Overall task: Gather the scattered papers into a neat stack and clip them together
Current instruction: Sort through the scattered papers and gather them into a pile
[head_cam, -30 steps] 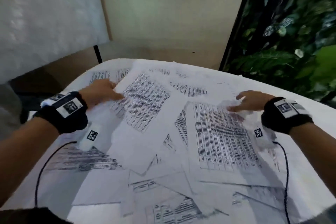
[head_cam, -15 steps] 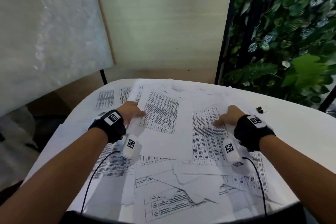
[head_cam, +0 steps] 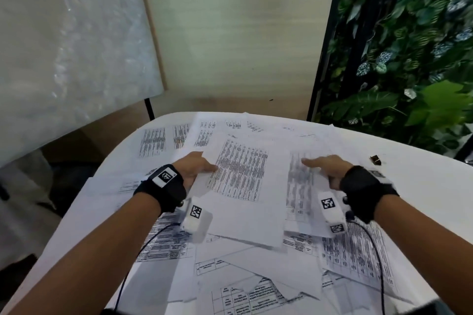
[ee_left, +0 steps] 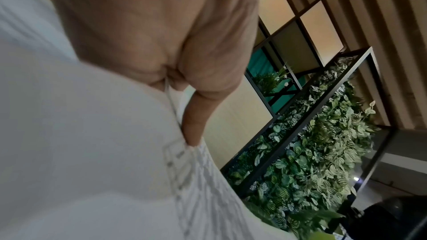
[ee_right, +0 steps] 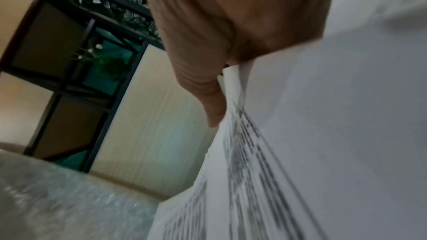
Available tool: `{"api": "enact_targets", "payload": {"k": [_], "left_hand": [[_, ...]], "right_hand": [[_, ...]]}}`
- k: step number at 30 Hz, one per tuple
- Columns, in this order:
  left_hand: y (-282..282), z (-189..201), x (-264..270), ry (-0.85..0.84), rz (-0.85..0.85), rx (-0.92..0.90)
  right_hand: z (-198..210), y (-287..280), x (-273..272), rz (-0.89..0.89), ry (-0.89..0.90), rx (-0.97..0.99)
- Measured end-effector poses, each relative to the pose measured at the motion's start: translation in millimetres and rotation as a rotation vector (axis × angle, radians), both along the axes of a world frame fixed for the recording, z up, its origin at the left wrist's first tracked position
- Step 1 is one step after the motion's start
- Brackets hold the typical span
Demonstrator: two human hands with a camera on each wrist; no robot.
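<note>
Printed paper sheets lie scattered and overlapping across the white table (head_cam: 422, 199). My left hand (head_cam: 198, 167) pinches the left edge of a densely printed sheet (head_cam: 243, 174), thumb on top. The left wrist view shows that thumb (ee_left: 194, 125) pressing on the sheet (ee_left: 92, 143), with the fingers hidden beneath. My right hand (head_cam: 322, 165) grips the right edge of a second printed sheet (head_cam: 299, 186), which is blurred. In the right wrist view the thumb (ee_right: 212, 105) lies over this sheet (ee_right: 300, 152). A small black binder clip (head_cam: 375, 160) rests on bare table right of my right hand.
More sheets (head_cam: 243, 296) cover the near part of the table, and others (head_cam: 153, 143) reach its far left rim. A plant wall in a black frame (head_cam: 409, 59) stands behind the table at right. A pale panel (head_cam: 230, 33) and bubble wrap (head_cam: 64, 46) stand behind.
Both hands have drawn a little closer together, each now holding a sheet by its edge. The left sheet has slid right and toward me. The view has pulled back, bringing the binder clip into sight.
</note>
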State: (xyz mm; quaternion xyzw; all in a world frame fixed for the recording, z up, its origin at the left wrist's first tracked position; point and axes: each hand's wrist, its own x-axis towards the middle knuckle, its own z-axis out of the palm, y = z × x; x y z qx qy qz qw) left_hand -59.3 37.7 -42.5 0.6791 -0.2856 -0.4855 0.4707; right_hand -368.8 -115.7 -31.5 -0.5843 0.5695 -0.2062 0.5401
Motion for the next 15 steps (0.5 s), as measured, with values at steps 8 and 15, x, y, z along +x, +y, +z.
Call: {"api": "enact_targets", "payload": {"k": [8,15], "left_hand": [[-5,-4,-15,0.088,0.059,-0.086],[1,3,-12,0.165,-0.045,-0.099]], "right_hand": [[-50,-15,38,-0.034,-0.120,-0.188],[-2,24,36,0.100,-0.405,-0.282]]}}
